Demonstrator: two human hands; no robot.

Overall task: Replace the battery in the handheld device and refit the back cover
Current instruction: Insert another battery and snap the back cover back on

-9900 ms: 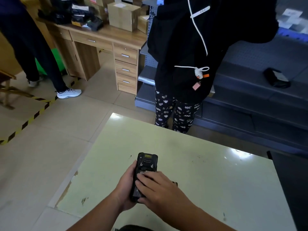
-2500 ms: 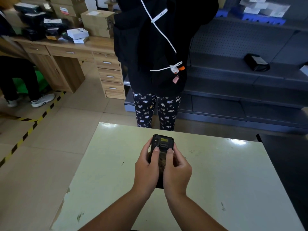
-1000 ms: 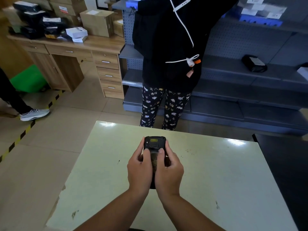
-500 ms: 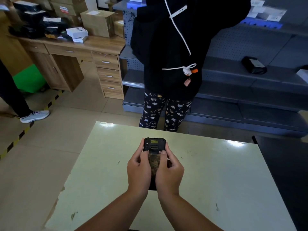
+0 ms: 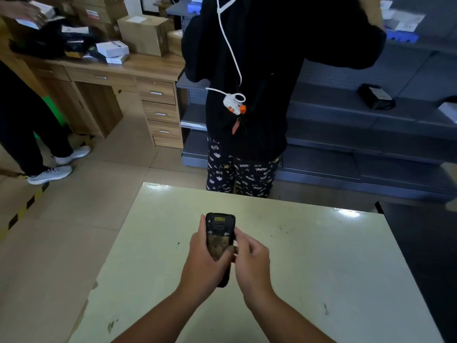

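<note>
A black handheld device [image 5: 219,225] lies back side up in my left hand [image 5: 206,261], above the pale green table [image 5: 321,268]. Its upper end carries a yellow label. The middle of its back shows a worn brownish panel [image 5: 218,245]; I cannot tell whether that is the cover or the battery. My left thumb rests across this panel. My right hand [image 5: 252,262] sits at the device's right edge, fingertips touching its side. The lower end of the device is hidden between my palms.
A person in dark clothes [image 5: 247,95] stands right behind the table's far edge. Another person's legs [image 5: 37,144] are at the left beside a wooden desk [image 5: 138,78] stacked with boxes. Grey shelving [image 5: 371,134] runs along the back right. A dark surface [image 5: 425,243] adjoins the table's right side.
My right hand has slid off the back of the device to its right edge, uncovering more of the brownish panel. The left hand keeps its grip. The person at the left has stepped closer.
</note>
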